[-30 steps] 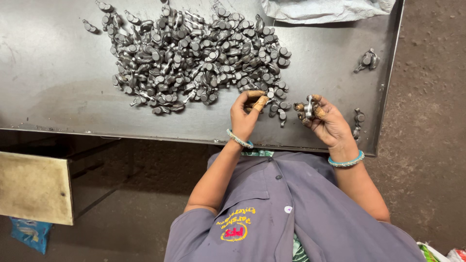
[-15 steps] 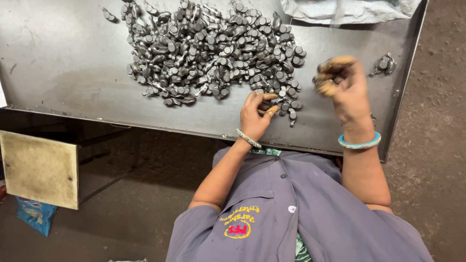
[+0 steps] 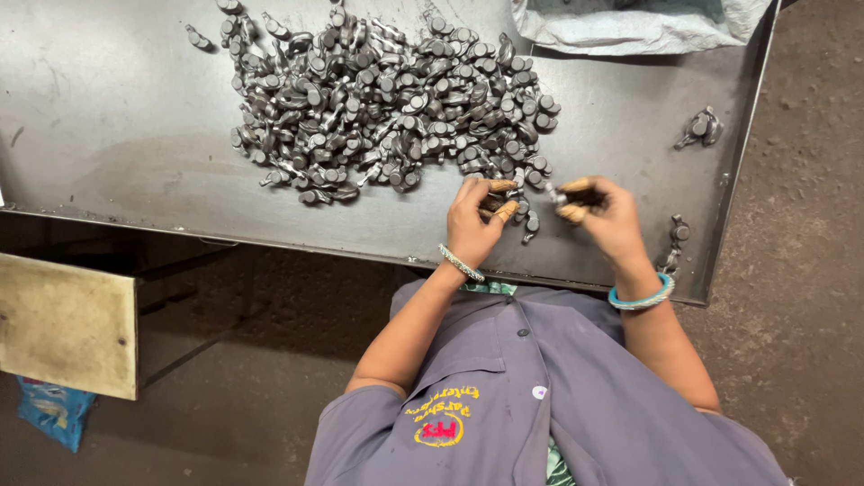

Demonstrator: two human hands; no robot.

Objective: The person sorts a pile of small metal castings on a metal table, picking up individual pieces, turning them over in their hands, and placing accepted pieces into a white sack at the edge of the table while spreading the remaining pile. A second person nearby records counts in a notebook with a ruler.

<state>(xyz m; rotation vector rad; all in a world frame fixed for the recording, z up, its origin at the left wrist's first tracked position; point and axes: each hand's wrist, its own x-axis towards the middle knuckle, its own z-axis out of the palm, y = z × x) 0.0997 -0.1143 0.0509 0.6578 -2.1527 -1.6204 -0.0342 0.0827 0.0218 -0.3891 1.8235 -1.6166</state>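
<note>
A large pile of small grey metal parts (image 3: 387,99) lies on a dark metal table (image 3: 135,135). My left hand (image 3: 477,220), with a silver bangle on its wrist, rests at the pile's near right edge, its fingertips pinched on one metal part. My right hand (image 3: 607,216), with a turquoise bangle on its wrist, is just to the right, its fingers closed on another small metal part (image 3: 558,193). The two hands are close together but apart.
A white sack (image 3: 639,22) lies at the table's far right. A few separate parts (image 3: 700,128) sit near the right rim, and others (image 3: 677,232) by the near right corner. Below the table, at left, are a yellowish board (image 3: 67,324) and a blue packet (image 3: 54,412).
My right hand has come back left and down from near the table's right rim to beside my left hand. My left hand stayed at the pile's edge.
</note>
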